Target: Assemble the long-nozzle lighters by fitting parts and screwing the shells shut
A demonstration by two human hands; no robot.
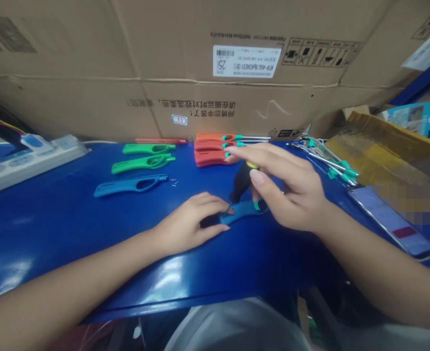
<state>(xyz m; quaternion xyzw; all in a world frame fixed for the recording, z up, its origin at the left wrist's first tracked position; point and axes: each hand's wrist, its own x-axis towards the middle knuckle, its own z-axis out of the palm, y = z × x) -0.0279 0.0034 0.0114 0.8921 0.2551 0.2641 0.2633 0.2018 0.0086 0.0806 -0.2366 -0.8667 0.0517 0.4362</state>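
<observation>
A blue utility lighter (244, 209) lies on the blue table, its handle end pinched between the thumb and fingers of my left hand (196, 222). My right hand (291, 190) grips a black screwdriver (241, 183) with a yellow band. The tool stands tilted, its tip down at the handle end of the lighter, beside my left fingers. Whether the tip sits in a screw is too small to tell. My right palm and fingers cover part of the lighter's front end; a bit of its green trigger shows.
Left of my hands lie a blue lighter shell (130, 185), green shells (143, 163) and several tiny screws (174, 183). Orange and red lighters (211, 145) line the back by a cardboard box (178, 53). Metal rods with green parts (335, 165), a phone (393, 222) and a power strip (28, 161) flank them.
</observation>
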